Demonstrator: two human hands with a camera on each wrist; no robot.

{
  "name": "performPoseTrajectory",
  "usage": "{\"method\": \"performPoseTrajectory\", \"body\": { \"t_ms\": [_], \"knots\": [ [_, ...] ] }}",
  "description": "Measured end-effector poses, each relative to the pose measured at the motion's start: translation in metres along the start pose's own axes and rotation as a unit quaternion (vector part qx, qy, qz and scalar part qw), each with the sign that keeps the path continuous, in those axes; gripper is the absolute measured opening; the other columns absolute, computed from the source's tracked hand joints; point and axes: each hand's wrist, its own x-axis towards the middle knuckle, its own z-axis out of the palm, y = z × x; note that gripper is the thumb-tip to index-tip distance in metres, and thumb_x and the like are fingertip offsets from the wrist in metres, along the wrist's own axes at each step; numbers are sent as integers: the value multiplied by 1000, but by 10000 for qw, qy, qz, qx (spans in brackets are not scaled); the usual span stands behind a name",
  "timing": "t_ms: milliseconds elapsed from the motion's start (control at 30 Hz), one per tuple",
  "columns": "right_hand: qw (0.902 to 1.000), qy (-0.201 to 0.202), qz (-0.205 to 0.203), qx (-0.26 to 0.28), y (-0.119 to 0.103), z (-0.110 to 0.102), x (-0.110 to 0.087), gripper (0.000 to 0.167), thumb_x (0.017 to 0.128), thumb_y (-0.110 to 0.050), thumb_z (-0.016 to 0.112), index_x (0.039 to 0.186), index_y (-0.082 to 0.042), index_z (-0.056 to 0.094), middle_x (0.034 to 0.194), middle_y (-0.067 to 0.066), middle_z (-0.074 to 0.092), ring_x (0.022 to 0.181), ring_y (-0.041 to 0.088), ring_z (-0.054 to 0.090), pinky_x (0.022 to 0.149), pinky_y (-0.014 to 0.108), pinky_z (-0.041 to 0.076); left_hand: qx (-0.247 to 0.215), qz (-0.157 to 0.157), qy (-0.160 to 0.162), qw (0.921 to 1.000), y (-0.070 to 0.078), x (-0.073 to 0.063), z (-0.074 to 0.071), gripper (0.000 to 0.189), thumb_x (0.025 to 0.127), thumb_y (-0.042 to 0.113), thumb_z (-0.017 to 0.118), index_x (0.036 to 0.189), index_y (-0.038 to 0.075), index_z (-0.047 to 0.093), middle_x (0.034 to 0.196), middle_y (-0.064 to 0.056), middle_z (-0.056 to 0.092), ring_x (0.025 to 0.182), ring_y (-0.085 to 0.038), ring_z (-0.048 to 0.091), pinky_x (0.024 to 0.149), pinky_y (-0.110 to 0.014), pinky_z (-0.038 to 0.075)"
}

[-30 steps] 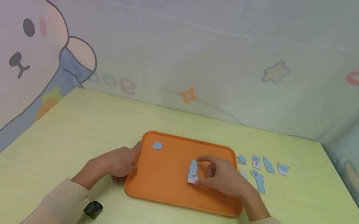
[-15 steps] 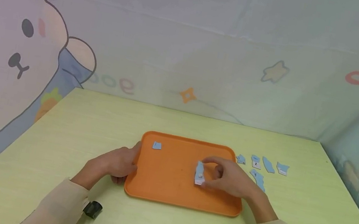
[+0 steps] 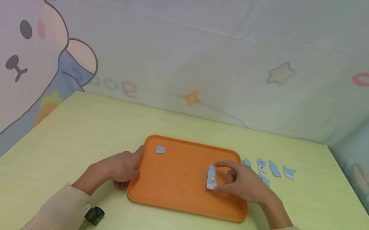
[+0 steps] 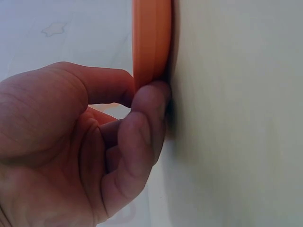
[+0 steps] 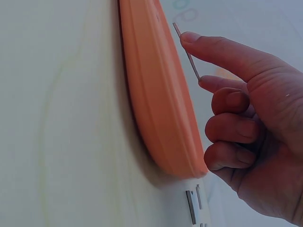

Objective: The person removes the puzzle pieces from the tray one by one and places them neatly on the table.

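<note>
An orange tray (image 3: 168, 189) lies on the table, and my left hand (image 3: 123, 167) grips its left rim. In the left wrist view, the thumb is on the rim's upper side and the curled fingers (image 4: 137, 151) are at its lower edge. My right hand (image 3: 248, 184) pinches a light blue puzzle piece (image 3: 211, 176) with a white end between thumb and index finger, over the tray's right half. Seen edge-on in the right wrist view, this thin piece (image 5: 187, 53) is held clear of the tray; the other fingers are curled. A small blue piece (image 3: 160, 150) lies in the tray's upper left.
Several more blue pieces lie on the table right of the tray, among them a numbered one (image 3: 262, 166), a slanted one (image 3: 274, 168) and one with a white edge (image 3: 288, 172). My right hand partly covers another piece (image 3: 264, 179). A printed cloth (image 3: 195, 51) stands behind the table.
My right hand has moved right across the tray, carrying the pinched puzzle piece, and now covers more of the pieces beside it. My left hand stays on the tray's rim.
</note>
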Motion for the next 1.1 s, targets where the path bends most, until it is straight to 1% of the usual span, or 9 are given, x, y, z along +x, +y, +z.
{"method": "performPoseTrajectory", "body": {
  "t_ms": [133, 267, 467, 600, 733, 900, 1100],
  "knots": [
    [10000, 60, 38, -69, 3, -4, -2, 66, 83, -34, 90, 141, -16, 64, 65, -7, 41, 58, 9, 37, 53, 25, 31, 4, 35, 7, 10000, 0, 0, 0, 62, 96, 0, 48, 154, -1, 24, 61, -9, 62, 45, -17, 56, 43, -30, 48],
    [9999, 84, 101, -98, 5, -8, -5, 66, 83, -33, 89, 142, -17, 64, 65, -7, 36, 59, 10, 34, 54, 25, 30, 7, 88, 28, 10000, 0, 0, 0, 61, 95, 0, 48, 152, 0, 26, 61, -10, 63, 45, -17, 56, 43, -30, 49],
    [9998, 130, 155, -43, 9, -10, -7, 65, 83, -32, 90, 141, -16, 64, 64, -7, 34, 57, 10, 32, 54, 26, 29, 20, 84, 24, 10000, 0, 0, 0, 62, 95, 0, 48, 153, 0, 25, 61, -9, 62, 45, -17, 55, 43, -30, 48],
    [9997, 108, 202, 88, 11, -13, -8, 66, 83, -30, 90, 141, -15, 63, 63, -7, 32, 57, 10, 31, 54, 26, 30, 30, 111, -6, 9999, 0, 1, 0, 63, 96, 1, 48, 154, 0, 24, 62, -9, 62, 45, -17, 55, 43, -28, 47],
    [9993, 106, 324, 145, 13, -18, -12, 66, 83, -28, 90, 142, -14, 63, 64, -6, 34, 59, 11, 35, 55, 26, 32, 73, 208, -15, 9998, 2, 3, 0, 62, 96, 1, 48, 154, -1, 24, 62, -9, 62, 44, -17, 55, 43, -29, 48],
    [9987, 180, 451, 169, 17, -24, -18, 66, 83, -28, 90, 142, -14, 63, 61, -6, 37, 59, 11, 39, 54, 25, 34, 84, 182, -12, 9998, 4, 3, -1, 57, 97, 1, 48, 150, -2, 27, 62, -10, 62, 45, -18, 56, 44, -31, 49],
    [9984, 110, 489, 267, 22, -26, -23, 65, 85, -25, 88, 143, -12, 61, 61, -6, 32, 55, 10, 32, 52, 24, 29, 71, 173, -35, 9998, 2, -1, 0, 57, 98, 2, 47, 151, 0, 26, 63, -9, 62, 45, -18, 55, 43, -30, 48]
  ]
}}
